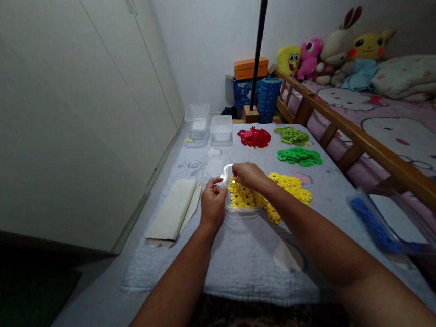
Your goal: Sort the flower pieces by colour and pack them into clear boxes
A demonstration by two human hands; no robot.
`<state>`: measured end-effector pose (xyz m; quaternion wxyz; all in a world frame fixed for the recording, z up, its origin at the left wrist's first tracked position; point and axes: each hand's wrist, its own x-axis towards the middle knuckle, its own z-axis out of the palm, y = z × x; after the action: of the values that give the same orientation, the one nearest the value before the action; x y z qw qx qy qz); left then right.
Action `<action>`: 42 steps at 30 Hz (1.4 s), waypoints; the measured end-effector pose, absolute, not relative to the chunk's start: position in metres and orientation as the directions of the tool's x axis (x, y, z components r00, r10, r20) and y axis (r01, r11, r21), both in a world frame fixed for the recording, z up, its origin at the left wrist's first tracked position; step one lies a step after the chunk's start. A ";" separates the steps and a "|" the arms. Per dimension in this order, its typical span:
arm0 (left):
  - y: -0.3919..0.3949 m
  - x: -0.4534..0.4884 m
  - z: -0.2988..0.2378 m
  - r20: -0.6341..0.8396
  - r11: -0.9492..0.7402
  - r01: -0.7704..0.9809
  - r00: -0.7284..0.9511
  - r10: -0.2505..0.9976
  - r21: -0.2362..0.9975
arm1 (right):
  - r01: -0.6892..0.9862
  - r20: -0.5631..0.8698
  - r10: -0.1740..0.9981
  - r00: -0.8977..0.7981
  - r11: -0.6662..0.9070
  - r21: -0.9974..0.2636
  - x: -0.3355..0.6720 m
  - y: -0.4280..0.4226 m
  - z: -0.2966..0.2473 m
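Observation:
My left hand [212,203] pinches the near left rim of a clear plastic box [241,210] that holds yellow flower-shaped pieces [241,196]. My right hand [249,175] is closed over the box's far edge, fingers bent down onto it. The box stands on a pale blue cloth [245,253]. More yellow pieces [292,187] lie heaped just right of the box. A clear lid [212,166] lies just behind my hands.
Red pieces [254,137], light green pieces [292,135] and green pieces [300,156] lie in piles further back. Two clear tubs [210,129] stand at the far edge. A clear box with blue pieces [382,227] sits right. A folded white cloth [174,209] lies left. A wooden bed rail [374,151] runs along the right.

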<state>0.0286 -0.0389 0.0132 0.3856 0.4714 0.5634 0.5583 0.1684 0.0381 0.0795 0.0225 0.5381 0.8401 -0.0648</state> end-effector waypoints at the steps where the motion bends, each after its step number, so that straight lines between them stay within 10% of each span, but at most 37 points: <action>1: -0.039 0.029 0.014 0.091 -0.067 0.101 -0.258 0.962 0.993 | 0.911 -0.113 0.904 -0.413 0.408 -0.066 0.168 0.038 0.079; 10: -0.040 0.029 0.015 0.099 -0.074 0.107 -0.259 0.961 0.992 | 0.904 -0.122 0.899 -0.421 0.426 0.020 0.166 0.027 0.087; 18: -0.040 0.028 0.015 0.089 -0.058 0.124 -0.264 0.960 0.991 | 0.906 0.047 0.942 -0.332 0.333 -0.261 0.240 0.021 0.101; 32: -0.037 0.025 0.007 0.095 -0.066 0.113 -0.269 0.959 0.991 | 0.905 -0.037 0.917 -0.397 0.385 -0.183 0.258 -0.024 0.053; 42: -0.037 0.025 0.007 0.100 -0.066 0.134 -0.264 0.959 0.989 | 0.789 0.003 0.962 -0.272 0.224 -0.572 0.285 -0.010 0.059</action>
<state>0.0250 -0.0369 0.0072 0.3737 0.4778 0.5722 0.5520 0.2851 -0.0101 0.0592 -0.1821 0.5754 0.7609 -0.2384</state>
